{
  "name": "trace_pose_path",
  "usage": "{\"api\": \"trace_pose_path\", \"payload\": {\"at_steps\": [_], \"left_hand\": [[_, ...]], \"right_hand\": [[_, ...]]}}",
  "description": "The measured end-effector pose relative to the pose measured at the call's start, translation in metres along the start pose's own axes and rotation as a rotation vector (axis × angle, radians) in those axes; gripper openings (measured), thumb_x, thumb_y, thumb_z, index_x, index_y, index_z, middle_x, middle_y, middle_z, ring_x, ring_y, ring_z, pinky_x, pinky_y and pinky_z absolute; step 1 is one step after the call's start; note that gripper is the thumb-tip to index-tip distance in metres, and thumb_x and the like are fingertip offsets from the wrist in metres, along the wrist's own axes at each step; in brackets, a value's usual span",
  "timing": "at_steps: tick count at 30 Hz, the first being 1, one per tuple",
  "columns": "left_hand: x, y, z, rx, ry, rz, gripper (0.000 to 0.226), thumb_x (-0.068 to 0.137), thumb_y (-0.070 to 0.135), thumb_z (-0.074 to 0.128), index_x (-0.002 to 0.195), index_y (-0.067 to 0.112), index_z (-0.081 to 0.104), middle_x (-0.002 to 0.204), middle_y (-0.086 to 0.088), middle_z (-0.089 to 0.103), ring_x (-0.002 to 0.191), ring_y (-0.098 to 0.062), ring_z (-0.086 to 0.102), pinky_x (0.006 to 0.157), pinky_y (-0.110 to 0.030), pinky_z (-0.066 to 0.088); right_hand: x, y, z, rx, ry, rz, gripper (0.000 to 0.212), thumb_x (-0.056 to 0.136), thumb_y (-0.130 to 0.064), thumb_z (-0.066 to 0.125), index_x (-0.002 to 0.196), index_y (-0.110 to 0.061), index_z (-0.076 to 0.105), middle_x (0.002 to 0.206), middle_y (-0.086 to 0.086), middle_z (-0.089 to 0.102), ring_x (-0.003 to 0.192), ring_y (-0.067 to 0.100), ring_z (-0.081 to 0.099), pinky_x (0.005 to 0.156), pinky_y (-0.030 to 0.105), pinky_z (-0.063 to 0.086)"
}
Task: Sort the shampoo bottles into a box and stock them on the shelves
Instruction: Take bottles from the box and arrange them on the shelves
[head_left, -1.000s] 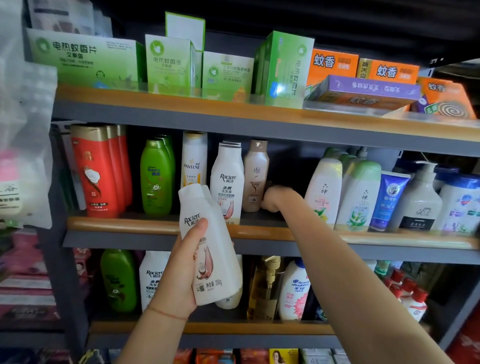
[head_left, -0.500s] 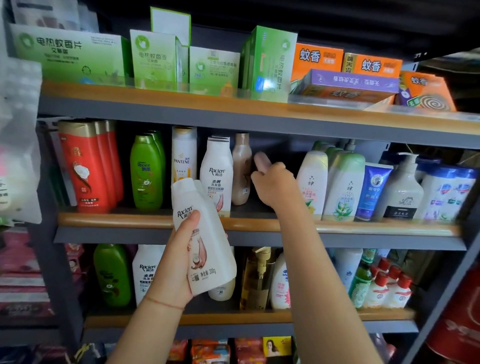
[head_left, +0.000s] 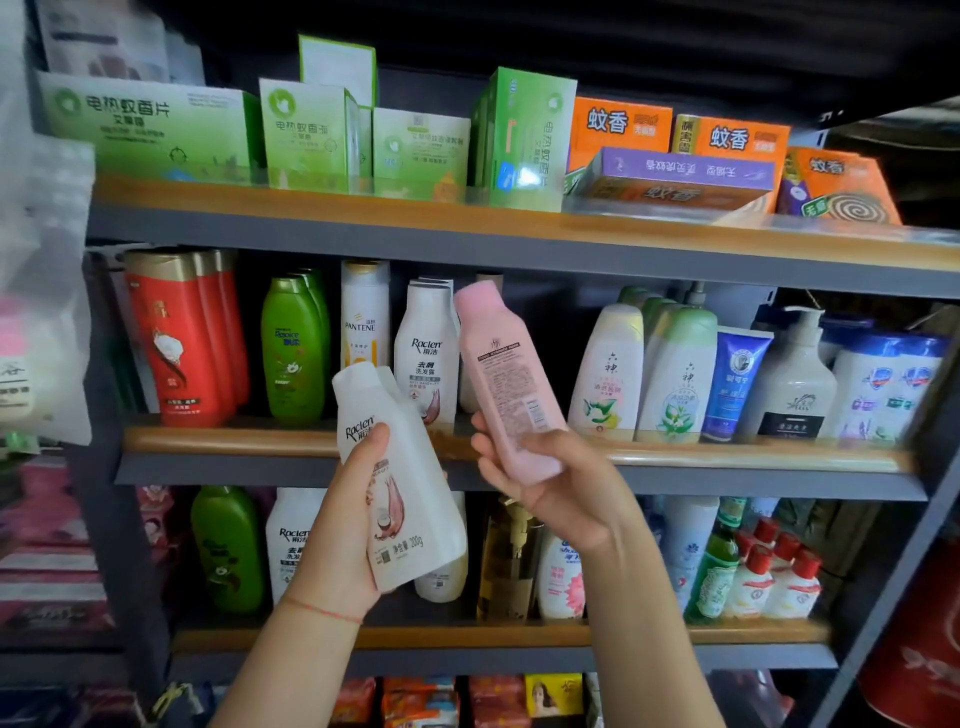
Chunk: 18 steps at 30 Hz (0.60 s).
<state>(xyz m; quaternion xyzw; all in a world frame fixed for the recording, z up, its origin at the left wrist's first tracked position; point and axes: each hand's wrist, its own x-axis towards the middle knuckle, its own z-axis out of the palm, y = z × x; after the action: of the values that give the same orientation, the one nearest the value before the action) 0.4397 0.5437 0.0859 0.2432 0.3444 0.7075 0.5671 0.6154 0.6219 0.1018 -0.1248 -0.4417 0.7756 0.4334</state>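
- Shampoo bottles are in both hands: a white Raclen bottle (head_left: 402, 480) in the left hand (head_left: 343, 525) and a pink bottle (head_left: 506, 379) in the right hand (head_left: 563, 486), both held up in front of the middle shelf (head_left: 727, 457), clear of its edge.
- Left fingers are curled round the white bottle's lower body, thumb pressed on the label; the bottle leans cap-up to the left, front label toward the camera, probably so the brand can be read.
- Right fingers grip the pink bottle near its base, and its printed back panel faces the camera. It stands just in front of the gap in the middle shelf's row, so it looks either freshly pulled out or about to go back in; which cannot be told.
- Count in hand: two bottles, one each.
- On the middle shelf, from the left: at least three red bottles (head_left: 171, 338) in a file, at least two green ones (head_left: 293, 348), one Pantene bottle (head_left: 363, 317), a file of matching white Raclen bottles (head_left: 426, 353) (the exact number is hidden), then two pale bottles with green caps to the right.
- The matching Raclen file suggests where the white bottle belongs.
- No box is in view.
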Motion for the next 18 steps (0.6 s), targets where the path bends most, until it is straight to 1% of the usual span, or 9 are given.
{"api": "trace_pose_path", "payload": {"at_steps": [3,5,7,9,11,12,14,16,18], "left_hand": [[-0.001,-0.003,0.003,0.004,0.007,0.040,0.033,0.088,0.042,0.061,0.110,0.018,0.067,0.077,-0.004,0.076,0.062,-0.015,0.073,0.051,-0.029,0.059],[-0.003,-0.004,0.005,0.009,0.013,0.053,0.024,0.093,0.040,0.058,0.104,0.021,0.067,0.073,-0.001,0.076,0.059,-0.013,0.072,0.048,-0.027,0.057],[-0.004,-0.004,0.006,0.023,0.012,0.047,0.026,0.092,0.042,0.059,0.106,0.021,0.067,0.076,-0.002,0.076,0.062,-0.015,0.073,0.050,-0.029,0.059],[-0.006,-0.004,0.005,0.028,0.007,0.043,0.032,0.089,0.045,0.061,0.107,0.020,0.068,0.080,-0.006,0.076,0.065,-0.017,0.073,0.055,-0.033,0.061],[-0.008,-0.002,0.006,0.032,0.006,0.041,0.039,0.082,0.047,0.064,0.108,0.019,0.069,0.084,-0.011,0.076,0.068,-0.020,0.074,0.061,-0.036,0.062],[-0.009,-0.002,0.007,0.037,0.009,0.036,0.044,0.078,0.049,0.065,0.110,0.019,0.069,0.087,-0.012,0.076,0.070,-0.021,0.074,0.064,-0.037,0.062],[-0.011,0.000,0.008,0.039,0.015,0.022,0.054,0.072,0.051,0.067,0.115,0.018,0.069,0.094,-0.015,0.075,0.074,-0.023,0.074,0.070,-0.039,0.061],[-0.012,0.001,0.009,0.024,0.025,0.022,0.058,0.070,0.050,0.069,0.118,0.018,0.068,0.099,-0.016,0.075,0.077,-0.023,0.074,0.071,-0.040,0.062],[-0.013,0.002,0.011,0.001,0.034,0.026,0.060,0.069,0.049,0.069,0.119,0.017,0.067,0.104,-0.017,0.073,0.078,-0.024,0.073,0.069,-0.041,0.061]], "right_hand": [[-0.003,0.013,0.003,0.089,-0.159,0.010,0.076,0.072,-0.006,0.080,0.140,0.000,0.046,0.119,0.022,0.062,0.091,0.026,0.066,0.072,0.033,0.057],[-0.005,0.017,0.005,0.162,-0.320,-0.017,0.072,0.081,-0.001,0.069,0.146,-0.004,0.038,0.126,0.024,0.055,0.093,0.026,0.060,0.073,0.031,0.053],[-0.006,0.018,0.008,0.271,-0.428,-0.019,0.067,0.088,-0.004,0.060,0.148,-0.007,0.031,0.128,0.025,0.049,0.093,0.026,0.057,0.072,0.030,0.051],[-0.006,0.016,0.009,0.377,-0.479,-0.002,0.058,0.096,-0.028,0.054,0.146,-0.008,0.032,0.123,0.023,0.048,0.087,0.024,0.054,0.065,0.027,0.048],[-0.007,0.009,0.009,0.395,-0.475,0.001,0.059,0.100,-0.050,0.040,0.144,-0.010,0.037,0.118,0.020,0.049,0.085,0.023,0.050,0.065,0.027,0.043],[-0.007,0.004,0.010,0.362,-0.436,-0.019,0.060,0.101,-0.053,0.036,0.144,-0.011,0.039,0.117,0.019,0.051,0.087,0.023,0.051,0.068,0.028,0.044],[-0.007,-0.005,0.012,0.193,-0.220,-0.144,0.057,0.099,-0.047,0.045,0.144,-0.012,0.043,0.114,0.017,0.056,0.092,0.024,0.057,0.077,0.032,0.051],[-0.002,-0.010,0.013,-0.139,0.067,-0.333,0.052,0.091,-0.036,0.062,0.137,-0.014,0.050,0.111,0.013,0.063,0.098,0.025,0.064,0.084,0.040,0.056],[0.006,-0.011,0.019,-0.539,0.291,-0.466,0.048,0.084,-0.029,0.071,0.127,-0.017,0.053,0.109,0.005,0.066,0.100,0.020,0.066,0.086,0.042,0.057]]}}
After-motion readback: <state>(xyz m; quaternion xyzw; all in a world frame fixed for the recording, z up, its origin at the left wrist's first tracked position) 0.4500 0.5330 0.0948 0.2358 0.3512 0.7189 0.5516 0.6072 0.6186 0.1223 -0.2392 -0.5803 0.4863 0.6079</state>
